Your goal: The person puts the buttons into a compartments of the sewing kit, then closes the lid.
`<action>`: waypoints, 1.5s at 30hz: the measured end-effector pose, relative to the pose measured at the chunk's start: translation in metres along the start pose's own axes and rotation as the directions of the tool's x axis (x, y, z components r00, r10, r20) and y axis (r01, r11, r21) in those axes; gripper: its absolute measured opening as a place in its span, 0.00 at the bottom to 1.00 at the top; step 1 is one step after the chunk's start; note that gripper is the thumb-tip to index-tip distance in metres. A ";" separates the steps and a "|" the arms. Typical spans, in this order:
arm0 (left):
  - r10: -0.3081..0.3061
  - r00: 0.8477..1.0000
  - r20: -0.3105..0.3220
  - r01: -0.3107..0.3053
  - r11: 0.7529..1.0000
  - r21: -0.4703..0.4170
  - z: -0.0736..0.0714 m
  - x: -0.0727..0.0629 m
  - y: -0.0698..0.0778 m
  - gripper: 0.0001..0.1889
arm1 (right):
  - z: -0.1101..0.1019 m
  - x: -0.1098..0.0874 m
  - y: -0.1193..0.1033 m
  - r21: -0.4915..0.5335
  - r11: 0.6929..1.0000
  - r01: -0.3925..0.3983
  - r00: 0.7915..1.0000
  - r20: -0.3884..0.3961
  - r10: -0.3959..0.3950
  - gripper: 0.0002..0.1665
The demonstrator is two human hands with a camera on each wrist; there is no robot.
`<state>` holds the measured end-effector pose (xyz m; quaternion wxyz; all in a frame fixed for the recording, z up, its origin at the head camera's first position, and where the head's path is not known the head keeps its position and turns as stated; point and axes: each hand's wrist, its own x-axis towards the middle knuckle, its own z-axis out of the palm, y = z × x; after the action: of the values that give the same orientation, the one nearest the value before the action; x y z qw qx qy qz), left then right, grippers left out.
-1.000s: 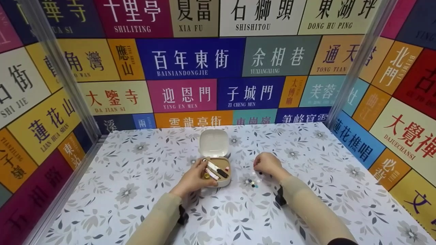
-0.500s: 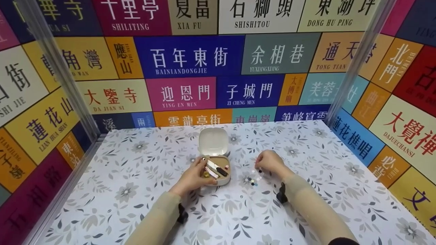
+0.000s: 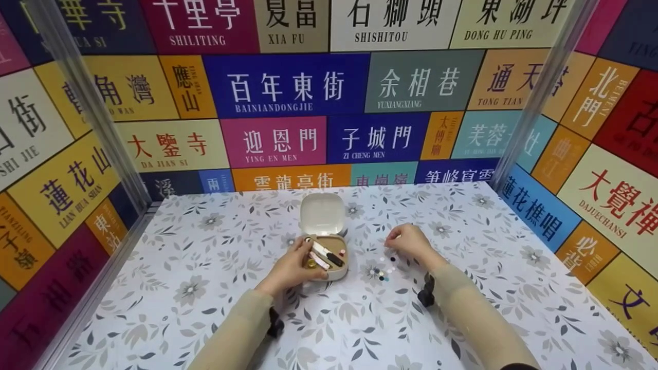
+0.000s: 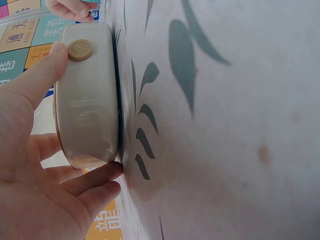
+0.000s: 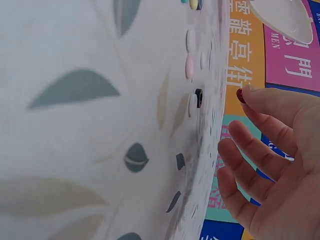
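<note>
My left hand (image 3: 292, 267) grips a cream sewing case (image 4: 86, 100), thumb by its round tan clasp (image 4: 80, 50) and fingers round the far side. The case stands on the table, with its lid (image 3: 322, 215) raised. Inside lie a black-and-white slim tool (image 3: 326, 252), a pale stick-like item, something yellow and a pink button (image 3: 342, 253). To the right, my right hand (image 3: 413, 244) pinches a small dark red button (image 5: 240, 95) between thumb and forefinger, off the table. Its other fingers are loosely bent.
Several small loose buttons lie between the case and my right hand, among them a black button (image 3: 393, 259), a pink button (image 5: 189, 67) and a white button (image 5: 191, 40). The tabletop (image 3: 205, 329) has a leaf-patterned cover. Sign-printed panels (image 3: 288, 87) enclose the back and sides.
My right hand has lifted slightly up and to the right, away from the loose buttons, bringing the red button along. My left hand stays on the case.
</note>
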<state>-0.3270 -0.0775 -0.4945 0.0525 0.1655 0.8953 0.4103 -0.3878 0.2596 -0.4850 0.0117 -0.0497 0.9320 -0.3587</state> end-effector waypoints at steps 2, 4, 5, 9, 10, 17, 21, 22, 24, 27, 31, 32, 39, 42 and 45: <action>0.016 1.000 -0.002 -0.016 1.000 0.019 0.000 0.000 0.000 0.54 | 0.000 0.000 0.000 -0.001 1.000 0.007 1.000 -0.007 -0.007 0.04; 0.021 1.000 -0.002 -0.021 0.999 0.026 0.000 0.000 0.000 0.54 | 0.000 0.000 0.000 0.006 1.000 0.013 1.000 -0.012 -0.013 0.05; 0.020 1.000 -0.002 -0.020 0.999 0.027 0.000 0.000 0.000 0.54 | 0.000 -0.001 -0.001 0.016 1.000 0.013 1.000 -0.014 -0.013 0.05; 0.021 1.000 -0.001 -0.021 1.000 0.016 0.000 0.001 -0.001 0.54 | -0.001 -0.001 -0.002 0.059 0.998 0.004 1.000 -0.018 -0.003 0.05; 0.018 1.000 -0.001 -0.018 1.000 0.013 0.000 0.001 -0.001 0.54 | -0.001 -0.001 -0.002 0.069 0.998 0.000 1.000 -0.018 0.002 0.05; -0.001 1.000 0.003 0.001 1.000 0.008 0.001 0.002 -0.001 0.55 | -0.002 0.000 0.000 0.124 0.992 -0.001 0.999 -0.033 0.005 0.05; 0.008 1.000 0.005 -0.008 1.000 0.005 0.001 0.002 -0.001 0.55 | -0.003 0.000 0.000 0.157 0.988 -0.001 0.999 -0.043 0.008 0.05; 0.009 1.000 0.004 -0.009 1.000 0.003 0.001 0.001 -0.001 0.55 | -0.003 0.001 0.000 0.159 0.987 0.002 0.999 -0.044 0.005 0.05; 0.014 1.000 0.001 -0.014 1.000 -0.002 0.001 0.001 -0.001 0.55 | -0.003 0.001 0.000 0.166 0.986 0.004 0.999 -0.042 0.003 0.05; 0.022 1.000 -0.004 -0.022 1.000 -0.003 0.000 0.001 -0.002 0.55 | -0.005 0.002 0.000 0.162 0.987 0.014 0.999 -0.048 -0.006 0.05; 0.027 1.000 -0.003 -0.027 1.000 0.011 0.000 0.001 -0.002 0.54 | -0.007 0.002 -0.001 0.136 0.990 0.037 0.998 -0.061 -0.029 0.05; 0.028 1.000 -0.001 -0.028 1.000 0.012 0.000 0.001 -0.001 0.54 | -0.007 0.002 -0.002 0.130 0.991 0.041 0.998 -0.061 -0.033 0.05; -0.017 1.000 0.002 0.017 1.000 0.008 -0.001 0.000 0.001 0.55 | -0.009 0.003 -0.003 0.146 0.989 0.037 0.998 -0.052 -0.030 0.05; -0.020 1.000 0.001 0.020 1.000 0.011 -0.001 0.000 0.002 0.55 | -0.010 0.003 -0.004 0.145 0.988 0.051 0.998 -0.052 -0.044 0.06; -0.016 1.000 0.001 0.016 1.000 0.008 0.000 0.000 0.002 0.54 | -0.010 0.002 -0.004 0.150 0.987 0.063 0.997 -0.053 -0.056 0.06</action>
<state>-0.3263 -0.0766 -0.4928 0.0554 0.1587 0.8982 0.4061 -0.3899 0.2632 -0.4751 -0.0180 -0.0679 0.9002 -0.4298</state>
